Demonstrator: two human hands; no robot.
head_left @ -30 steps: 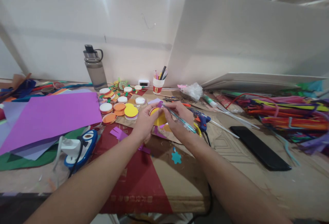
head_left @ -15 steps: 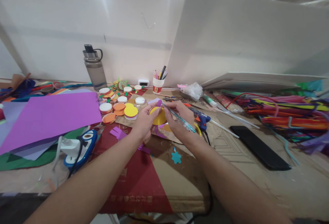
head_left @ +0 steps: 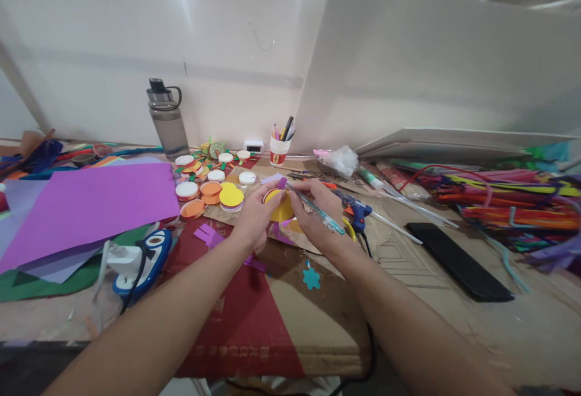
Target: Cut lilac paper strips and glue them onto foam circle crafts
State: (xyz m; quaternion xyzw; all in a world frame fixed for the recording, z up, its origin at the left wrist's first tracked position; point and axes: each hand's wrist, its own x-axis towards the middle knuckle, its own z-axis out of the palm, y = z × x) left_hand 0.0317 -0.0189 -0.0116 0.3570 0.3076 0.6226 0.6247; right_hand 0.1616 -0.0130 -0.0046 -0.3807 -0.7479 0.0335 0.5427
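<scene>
My left hand (head_left: 255, 211) is closed around a yellow paper disc (head_left: 280, 208), with its thumb lying across the top. A small purple paper tab (head_left: 282, 183) stands up at the disc's far edge, close to the fingertips. My right hand (head_left: 320, 205) grips a clear teal pen (head_left: 324, 217), its tip end near the purple tab and its back end slanting toward me. Below the hands, a teal star-shaped paper piece (head_left: 311, 278) lies on the cardboard. Purple paper strips (head_left: 209, 235) lie left of my left hand.
Round orange, white and yellow pieces (head_left: 211, 193) cluster at left, before a water bottle (head_left: 167, 120). A pen cup (head_left: 280, 151) stands behind my hands. Rightward are a blue glue gun (head_left: 360, 214), a black phone (head_left: 458, 261) and pipe cleaners (head_left: 521, 202). Purple paper (head_left: 100, 208) covers the left side.
</scene>
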